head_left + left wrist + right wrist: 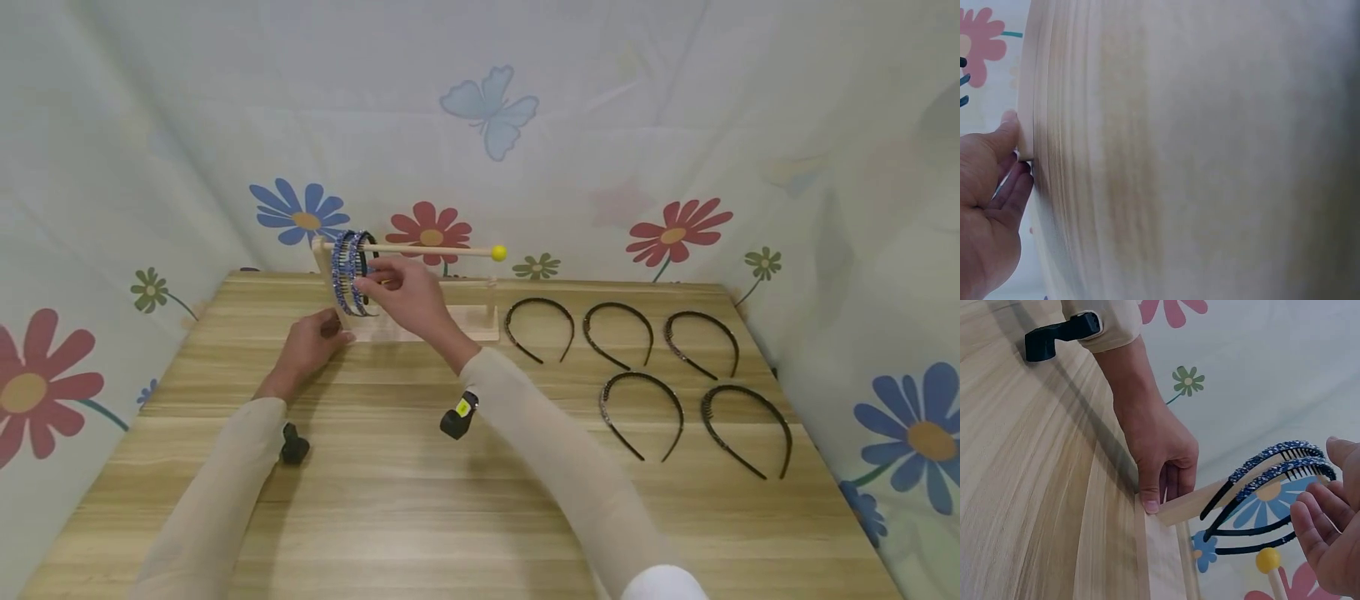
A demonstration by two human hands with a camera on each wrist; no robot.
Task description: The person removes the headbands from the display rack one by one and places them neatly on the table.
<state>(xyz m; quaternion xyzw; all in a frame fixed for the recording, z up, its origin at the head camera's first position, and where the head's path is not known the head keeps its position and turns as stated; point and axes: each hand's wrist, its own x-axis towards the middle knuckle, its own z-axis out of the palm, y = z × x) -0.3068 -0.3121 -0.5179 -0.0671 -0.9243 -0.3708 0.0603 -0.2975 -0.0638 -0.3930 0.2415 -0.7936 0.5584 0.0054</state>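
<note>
Two blue glittery headbands [347,271] hang side by side on the upper rod of a wooden display stand [420,249], near its upright. My right hand [408,296] is at their right side, thumb and fingers apart beside the nearer band. In the right wrist view, that hand [1332,519] has fairly straight fingers close to the glittery headbands [1279,465]; whether they touch is unclear. Low at the stand's left end, my left hand [306,346] pinches the base. The left wrist view has its thumb and fingers [1007,187] on either side of the base's corner.
Several dark headbands [633,333] lie in two rows on the right of the wooden table [375,500]. A yellow ball [498,252] caps the rod's right end. A lower rod [472,284] runs beneath. Behind the table hangs a flowered cloth [570,192].
</note>
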